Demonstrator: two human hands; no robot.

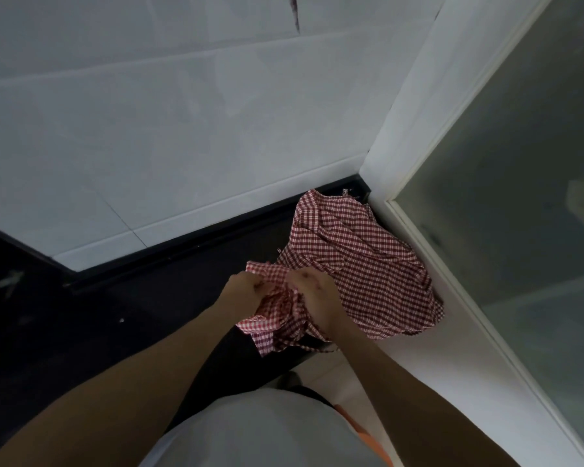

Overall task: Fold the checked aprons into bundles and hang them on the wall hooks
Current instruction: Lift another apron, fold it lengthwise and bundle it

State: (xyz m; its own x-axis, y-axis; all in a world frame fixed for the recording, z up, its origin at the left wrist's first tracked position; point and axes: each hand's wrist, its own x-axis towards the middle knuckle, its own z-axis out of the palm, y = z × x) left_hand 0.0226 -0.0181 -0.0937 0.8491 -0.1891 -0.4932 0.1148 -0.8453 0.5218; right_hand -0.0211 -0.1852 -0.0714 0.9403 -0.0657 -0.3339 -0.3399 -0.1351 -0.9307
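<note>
- Red-and-white checked cloth, a bunched apron, is gathered between both hands over a dark counter.
- Left hand has its fingers curled into the cloth's near-left folds, gripping them; the fingertips are buried in the fabric, so their exact lay cannot be told.
- Right hand sits just beside the left, knuckles up, fingers curled down and clamped on the same bunch.
- Between the two hands a narrow strip of check shows; the hands are close but not plainly touching.
- Below the grip, loose folds hang toward the person, past the counter's near edge.
- Beyond and to the right of the grip lies a second, darker checked heap, spread on the counter; it meets the held bunch at the right hand, and whether they are one piece or two cannot be told.
- That heap fills the corner, pressed against a white frame on the far right of the grip and reaching nearly to the tiled wall behind.
- Left of the grip the dark counter runs open along the wall's base.
- Right of the frame is a glass pane.
- Wall hooks are outside the view.
</note>
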